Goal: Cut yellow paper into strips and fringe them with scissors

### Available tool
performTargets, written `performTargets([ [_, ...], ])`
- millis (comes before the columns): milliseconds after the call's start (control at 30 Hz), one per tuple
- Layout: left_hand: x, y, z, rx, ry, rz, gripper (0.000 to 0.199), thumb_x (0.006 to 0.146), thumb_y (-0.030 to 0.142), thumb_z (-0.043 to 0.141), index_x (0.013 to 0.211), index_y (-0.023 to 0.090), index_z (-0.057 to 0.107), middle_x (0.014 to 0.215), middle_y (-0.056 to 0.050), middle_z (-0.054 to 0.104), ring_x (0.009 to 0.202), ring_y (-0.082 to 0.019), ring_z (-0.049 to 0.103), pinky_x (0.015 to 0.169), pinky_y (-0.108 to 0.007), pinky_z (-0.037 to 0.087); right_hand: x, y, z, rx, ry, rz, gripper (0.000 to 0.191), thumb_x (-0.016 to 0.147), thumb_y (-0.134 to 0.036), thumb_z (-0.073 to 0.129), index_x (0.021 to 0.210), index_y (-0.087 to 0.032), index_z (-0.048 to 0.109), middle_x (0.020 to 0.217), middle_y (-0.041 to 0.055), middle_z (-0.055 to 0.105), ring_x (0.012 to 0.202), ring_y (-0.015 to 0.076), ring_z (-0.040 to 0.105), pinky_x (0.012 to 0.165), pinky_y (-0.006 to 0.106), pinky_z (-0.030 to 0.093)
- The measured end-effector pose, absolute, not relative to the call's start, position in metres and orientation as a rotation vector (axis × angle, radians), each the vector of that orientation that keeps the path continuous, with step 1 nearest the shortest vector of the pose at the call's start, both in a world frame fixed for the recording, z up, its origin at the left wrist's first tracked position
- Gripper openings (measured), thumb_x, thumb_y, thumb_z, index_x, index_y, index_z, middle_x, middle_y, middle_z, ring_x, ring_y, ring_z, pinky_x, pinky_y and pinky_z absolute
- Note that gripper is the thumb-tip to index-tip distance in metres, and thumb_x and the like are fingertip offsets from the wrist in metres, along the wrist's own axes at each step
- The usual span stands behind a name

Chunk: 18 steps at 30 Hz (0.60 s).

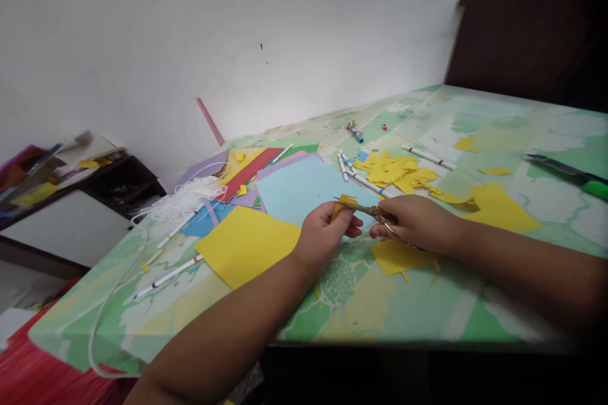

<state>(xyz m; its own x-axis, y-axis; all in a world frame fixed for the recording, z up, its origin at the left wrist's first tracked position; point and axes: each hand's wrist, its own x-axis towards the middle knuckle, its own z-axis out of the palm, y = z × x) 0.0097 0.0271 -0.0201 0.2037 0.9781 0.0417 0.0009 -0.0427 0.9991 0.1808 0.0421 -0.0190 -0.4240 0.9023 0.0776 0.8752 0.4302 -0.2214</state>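
Pinched in my left hand (324,231) is a small piece of yellow paper (347,200). My right hand (414,220) is closed round the handles of gold-coloured scissors (368,208), whose blades reach to the yellow piece at my left fingertips. A larger yellow sheet (254,245) lies left of my left hand. Under my right hand rests another yellow scrap (401,256). Light blue paper (304,193) is spread behind my hands. Just beyond the right hand sits a heap of small yellow paper cuttings (399,169).
White string (190,197) lies tangled at the table's left, beside coloured papers. Several white markers (171,275) are scattered about. A green-handled cutting tool (570,171) lies at the right. The patterned tablecloth (342,323) ends at the front edge. A dark cabinet (513,44) stands back right.
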Motion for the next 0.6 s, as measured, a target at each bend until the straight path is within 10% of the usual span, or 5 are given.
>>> performTargets([
  [600,0.0072,0.0292,-0.0238,1.391,1.025,1.033,0.017,0.072,0.028,0.051,0.065,0.013,0.054,0.059,0.001,0.058,0.050,-0.006,0.053,0.054,-0.020,0.042,0.1845,0.0428,-0.0227,-1.451,-2.537,0.212,0.039,0.071,-0.056,0.037,0.062,-0.019,0.042,0.059,0.0007,0.050,0.052,0.0120,0.040,0.046,0.022,0.023],
])
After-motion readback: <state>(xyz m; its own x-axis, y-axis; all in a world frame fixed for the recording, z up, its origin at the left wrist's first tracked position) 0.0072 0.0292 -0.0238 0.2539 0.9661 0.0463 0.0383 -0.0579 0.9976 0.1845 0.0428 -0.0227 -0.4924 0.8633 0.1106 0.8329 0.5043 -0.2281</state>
